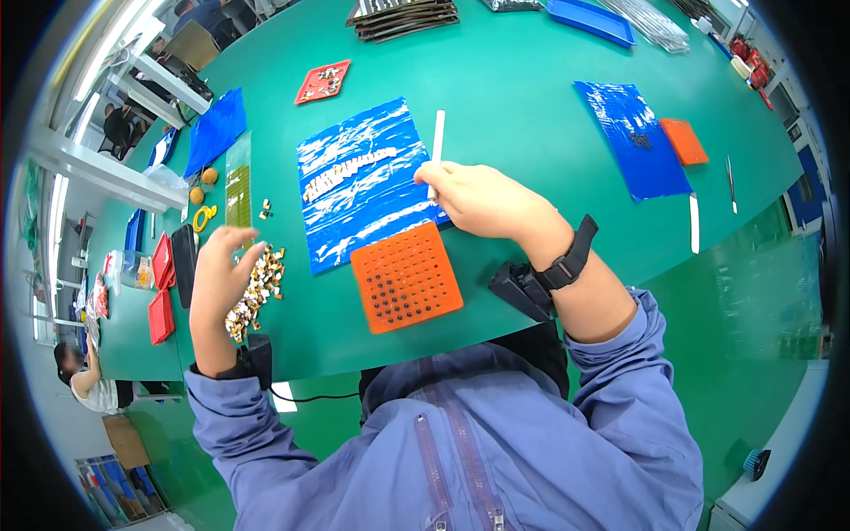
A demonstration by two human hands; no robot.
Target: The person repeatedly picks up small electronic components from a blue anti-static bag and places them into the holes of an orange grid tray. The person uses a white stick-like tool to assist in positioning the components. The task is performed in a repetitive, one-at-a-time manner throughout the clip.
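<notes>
My right hand pinches a narrow white strip that stands out above and below its fingertips, at the right edge of a glossy blue sheet. A row of small white parts lies across that sheet. My left hand, slightly blurred, has thumb and forefinger apart beside a heap of small white and brass-coloured parts; nothing shows between them. Between my hands an orange block with a grid of holes overlaps the sheet's near edge. Black round pieces fill several holes at its lower left.
A red tray of small parts lies beyond the sheet. To the right are another blue sheet with dark bits, an orange block, a white strip and tweezers. Yellow scissors and red trays lie left.
</notes>
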